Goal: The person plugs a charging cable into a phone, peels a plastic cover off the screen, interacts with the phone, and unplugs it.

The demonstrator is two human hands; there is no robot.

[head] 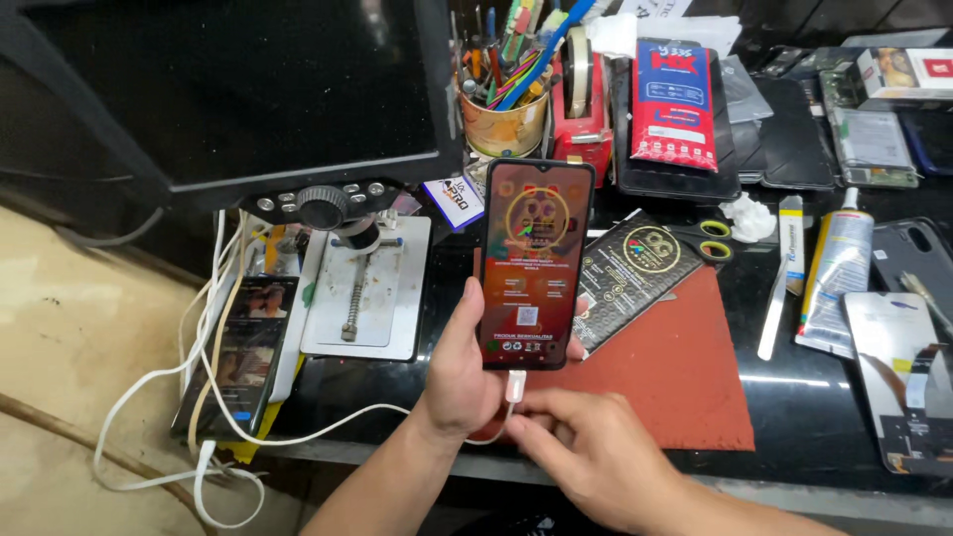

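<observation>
Yellow tin [504,127] (crammed with pens) stands behind hands gripping phone [534,263] and plug [515,386].

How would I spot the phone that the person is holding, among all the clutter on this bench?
Start at the big dark monitor at upper left, then look just right of its lower corner. There the left hand holds a slim black smartphone upright, while the right hand pinches a white cable plug at its bottom edge. It alone has a glowing red-orange screen.

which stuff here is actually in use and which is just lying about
In use: smartphone held upright in left hand; white cable plug at its base, pinched by right hand.
Lying about: scissors, glue tube, tape dispenser, pen cup.
</observation>
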